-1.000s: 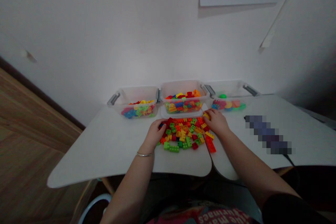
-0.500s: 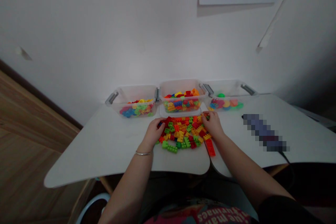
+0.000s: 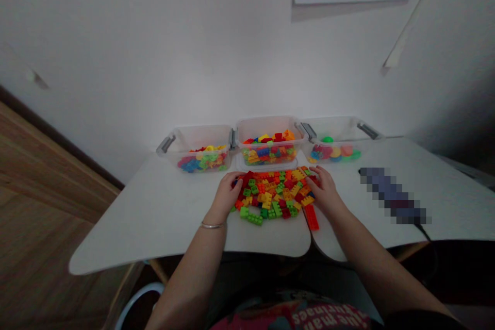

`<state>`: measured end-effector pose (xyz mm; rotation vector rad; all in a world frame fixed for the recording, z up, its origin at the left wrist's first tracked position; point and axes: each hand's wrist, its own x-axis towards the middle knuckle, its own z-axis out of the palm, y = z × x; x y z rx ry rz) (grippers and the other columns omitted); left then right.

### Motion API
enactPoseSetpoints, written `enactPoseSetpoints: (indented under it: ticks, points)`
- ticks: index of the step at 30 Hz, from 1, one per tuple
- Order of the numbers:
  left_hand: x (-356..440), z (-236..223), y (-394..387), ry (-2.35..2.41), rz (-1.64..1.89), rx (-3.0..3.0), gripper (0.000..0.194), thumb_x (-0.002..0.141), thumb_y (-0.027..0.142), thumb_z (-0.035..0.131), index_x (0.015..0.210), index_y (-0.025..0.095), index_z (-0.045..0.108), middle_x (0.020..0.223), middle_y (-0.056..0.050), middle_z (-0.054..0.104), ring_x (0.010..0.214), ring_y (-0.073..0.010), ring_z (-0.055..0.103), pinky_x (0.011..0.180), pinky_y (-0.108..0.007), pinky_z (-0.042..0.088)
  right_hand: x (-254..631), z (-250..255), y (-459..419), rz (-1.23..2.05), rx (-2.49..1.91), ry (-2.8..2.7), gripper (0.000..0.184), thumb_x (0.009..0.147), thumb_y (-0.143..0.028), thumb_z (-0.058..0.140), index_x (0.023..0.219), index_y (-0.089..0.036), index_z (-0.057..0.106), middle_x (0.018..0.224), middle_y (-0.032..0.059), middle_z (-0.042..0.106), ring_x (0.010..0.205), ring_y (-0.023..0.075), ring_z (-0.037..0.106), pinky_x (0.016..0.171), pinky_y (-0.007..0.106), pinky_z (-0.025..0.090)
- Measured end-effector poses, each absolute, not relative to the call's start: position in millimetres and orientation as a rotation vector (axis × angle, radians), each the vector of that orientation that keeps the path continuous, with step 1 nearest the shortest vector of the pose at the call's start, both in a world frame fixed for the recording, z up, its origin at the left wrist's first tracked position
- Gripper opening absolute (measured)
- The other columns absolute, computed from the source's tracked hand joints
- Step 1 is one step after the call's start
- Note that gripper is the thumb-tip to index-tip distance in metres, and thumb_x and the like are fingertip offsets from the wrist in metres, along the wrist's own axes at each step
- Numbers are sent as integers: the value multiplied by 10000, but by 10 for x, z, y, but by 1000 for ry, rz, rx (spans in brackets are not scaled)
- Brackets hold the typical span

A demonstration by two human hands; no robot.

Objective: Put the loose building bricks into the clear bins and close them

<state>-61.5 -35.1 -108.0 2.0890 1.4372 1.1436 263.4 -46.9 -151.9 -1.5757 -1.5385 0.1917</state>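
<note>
From the head view, the left hand (image 3: 226, 197) lies cupped and open on the left edge of the brick pile (image 3: 273, 196), and the right hand (image 3: 324, 193) lies with its fingers spread on the right edge. Neither shows a brick clearly gripped. The pile sits on the white table (image 3: 116, 216), just in front of three clear tubs: left tub (image 3: 174, 152), middle tub (image 3: 268, 129) and right tub (image 3: 336, 131). A long red brick (image 3: 311, 217) lies beside the right wrist, near the table seam (image 3: 309, 234). A careless sweep of that wrist could push it into the seam or off the edge. Pressing the loose pile could scatter bricks, and the left wrist's bangle (image 3: 212, 225) could catch them.
</note>
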Motion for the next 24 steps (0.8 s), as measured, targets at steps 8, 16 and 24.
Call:
enactPoseSetpoints:
  ticks: [8, 16, 24]
  points:
    - [-619, -1111, -348, 1419, 1191, 2065, 229, 895, 235, 480, 1008, 182, 671, 1039, -73, 688, 991, -196, 622, 949, -373, 495, 2483, -1594, -1001, 11, -1563, -1859, 672, 822, -470, 537, 1421, -218, 366, 1528, 160, 241, 1387, 372, 273, 1075, 589, 321]
    - [-622, -1092, -356, 1433, 1175, 2097, 217, 883, 231, 504, 1007, 189, 677, 1038, -70, 692, 1008, -202, 619, 972, -389, 483, 2235, -1493, -764, -15, -1637, -1747, 604, 860, -394, 483, 1413, -173, 384, 1435, 181, 364, 1324, 352, 365, 1070, 569, 343]
    - [-625, -1128, -337, 1422, 1179, 2094, 225, 877, 209, 495, 1007, 177, 676, 1038, -80, 686, 1001, -201, 615, 963, -389, 489, 2396, -1424, -771, -61, -1569, -1725, 470, 887, -364, 450, 1315, -176, 497, 1403, 192, 404, 1275, 349, 409, 1030, 601, 355]
